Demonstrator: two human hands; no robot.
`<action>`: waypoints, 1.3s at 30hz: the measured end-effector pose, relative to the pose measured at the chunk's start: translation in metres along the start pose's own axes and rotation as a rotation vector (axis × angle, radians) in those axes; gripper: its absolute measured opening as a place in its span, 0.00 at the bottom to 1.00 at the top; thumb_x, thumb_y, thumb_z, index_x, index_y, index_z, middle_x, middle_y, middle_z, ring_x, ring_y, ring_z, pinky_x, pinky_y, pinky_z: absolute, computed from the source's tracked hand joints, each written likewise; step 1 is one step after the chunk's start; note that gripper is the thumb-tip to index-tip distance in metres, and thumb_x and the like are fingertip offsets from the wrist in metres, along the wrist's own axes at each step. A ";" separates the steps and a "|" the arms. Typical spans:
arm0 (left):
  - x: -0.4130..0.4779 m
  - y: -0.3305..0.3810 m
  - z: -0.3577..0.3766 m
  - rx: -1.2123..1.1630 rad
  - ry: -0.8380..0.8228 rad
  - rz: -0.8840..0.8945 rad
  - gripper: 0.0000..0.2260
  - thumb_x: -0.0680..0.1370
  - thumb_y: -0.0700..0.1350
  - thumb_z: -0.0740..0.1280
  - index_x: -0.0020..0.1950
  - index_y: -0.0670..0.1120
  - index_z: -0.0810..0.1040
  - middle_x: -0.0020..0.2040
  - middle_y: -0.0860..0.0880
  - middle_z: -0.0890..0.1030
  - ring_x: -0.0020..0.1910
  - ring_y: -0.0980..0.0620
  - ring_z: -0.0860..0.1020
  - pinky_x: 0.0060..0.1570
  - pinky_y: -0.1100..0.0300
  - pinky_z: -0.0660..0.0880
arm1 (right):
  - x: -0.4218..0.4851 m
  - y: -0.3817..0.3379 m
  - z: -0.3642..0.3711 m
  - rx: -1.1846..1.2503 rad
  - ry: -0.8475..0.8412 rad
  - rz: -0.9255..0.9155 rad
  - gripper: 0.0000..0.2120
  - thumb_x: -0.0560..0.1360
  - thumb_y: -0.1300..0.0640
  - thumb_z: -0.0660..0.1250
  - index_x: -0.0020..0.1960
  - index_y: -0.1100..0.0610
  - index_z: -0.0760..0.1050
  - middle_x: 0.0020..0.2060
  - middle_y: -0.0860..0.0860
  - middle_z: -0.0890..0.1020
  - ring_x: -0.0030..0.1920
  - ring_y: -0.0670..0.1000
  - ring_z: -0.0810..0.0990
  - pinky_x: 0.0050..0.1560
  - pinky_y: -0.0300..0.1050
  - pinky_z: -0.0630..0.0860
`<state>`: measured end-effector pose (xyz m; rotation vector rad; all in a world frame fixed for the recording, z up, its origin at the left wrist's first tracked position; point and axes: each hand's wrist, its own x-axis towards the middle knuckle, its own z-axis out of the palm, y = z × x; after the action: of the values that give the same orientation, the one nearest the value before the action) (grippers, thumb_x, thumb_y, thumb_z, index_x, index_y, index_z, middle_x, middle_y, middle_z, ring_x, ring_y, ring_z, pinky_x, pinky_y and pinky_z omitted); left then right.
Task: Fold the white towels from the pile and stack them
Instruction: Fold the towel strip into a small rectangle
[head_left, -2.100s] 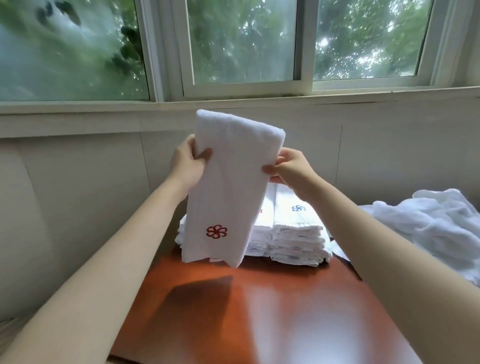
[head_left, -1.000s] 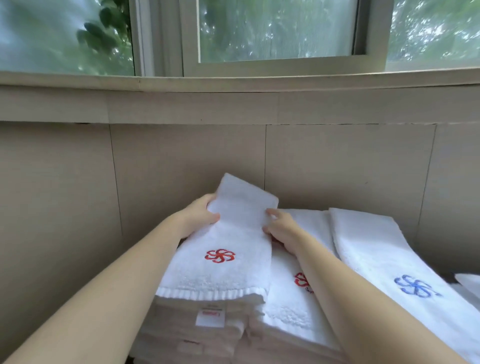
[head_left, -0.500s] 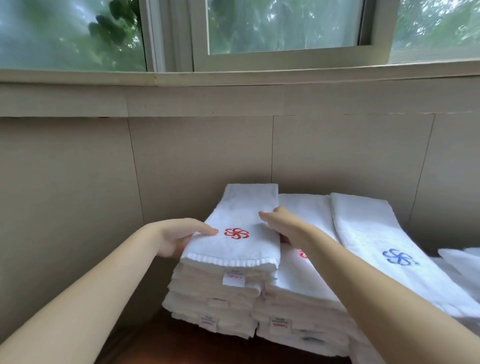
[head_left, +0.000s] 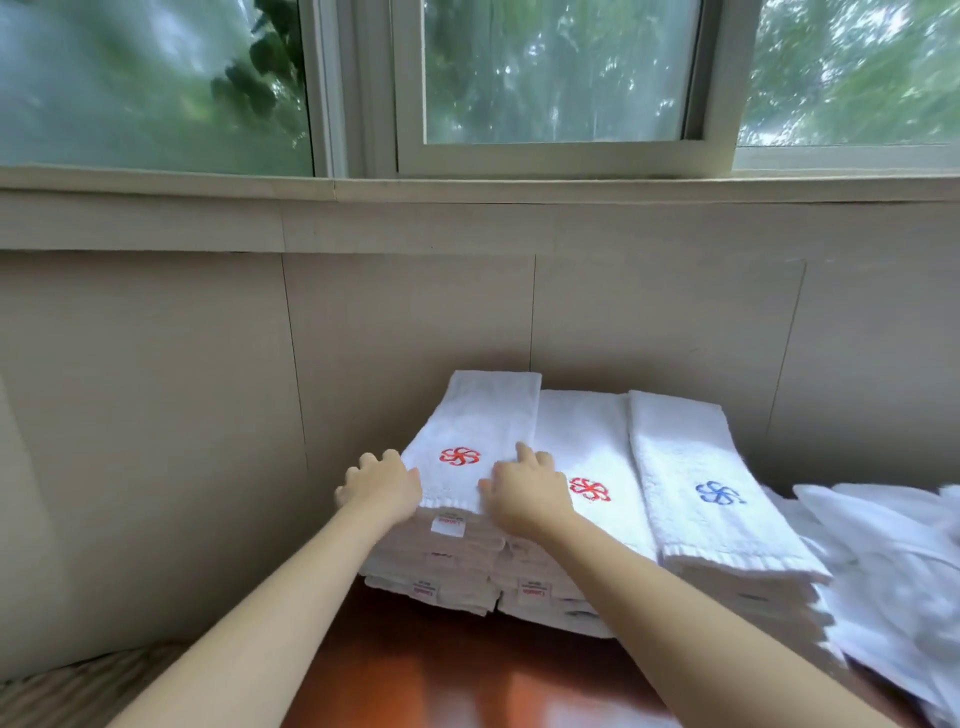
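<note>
The folded white towel (head_left: 480, 421) with a red flower mark lies on top of the leftmost stack (head_left: 441, 577), against the wall. The left hand (head_left: 382, 483) touches its left edge and the right hand (head_left: 524, 493) rests flat on its right edge, both with loose fingers, gripping nothing. To the towel's right stand two more stacks (head_left: 691, 467), then the unfolded pile (head_left: 893, 551). The reddish surface (head_left: 467, 680) lies in front.

We find bare table (head_left: 467, 686) in front of the three towel stacks (head_left: 597, 441), open for a hand to pass, and free air above them. The wall (head_left: 415, 322) stands close behind the stacks; the loose towel pile (head_left: 893, 561) presses against them on our right
</note>
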<state>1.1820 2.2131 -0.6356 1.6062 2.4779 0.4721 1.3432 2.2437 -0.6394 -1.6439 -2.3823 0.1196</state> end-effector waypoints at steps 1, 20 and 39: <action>-0.008 0.003 0.001 0.070 0.032 0.037 0.18 0.82 0.48 0.52 0.69 0.44 0.64 0.68 0.42 0.65 0.66 0.42 0.66 0.62 0.50 0.66 | -0.010 -0.001 0.000 -0.024 -0.034 -0.076 0.20 0.81 0.49 0.50 0.62 0.60 0.70 0.66 0.57 0.68 0.66 0.59 0.65 0.62 0.53 0.66; -0.179 0.138 0.014 -0.041 -0.112 0.648 0.16 0.81 0.44 0.56 0.67 0.49 0.71 0.67 0.47 0.69 0.64 0.46 0.71 0.62 0.51 0.70 | -0.227 0.219 -0.099 0.080 -0.226 0.242 0.23 0.81 0.46 0.54 0.73 0.54 0.63 0.71 0.53 0.69 0.70 0.52 0.68 0.69 0.46 0.63; -0.298 0.433 0.151 -0.240 -0.274 0.942 0.24 0.77 0.45 0.63 0.72 0.50 0.63 0.69 0.48 0.67 0.64 0.48 0.72 0.58 0.57 0.70 | -0.347 0.451 -0.140 0.216 0.274 0.583 0.34 0.77 0.56 0.63 0.77 0.53 0.51 0.72 0.56 0.66 0.70 0.56 0.66 0.65 0.49 0.67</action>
<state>1.7232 2.1331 -0.6430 2.4323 1.2916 0.5595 1.9042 2.0750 -0.6492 -2.0373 -1.5824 0.2270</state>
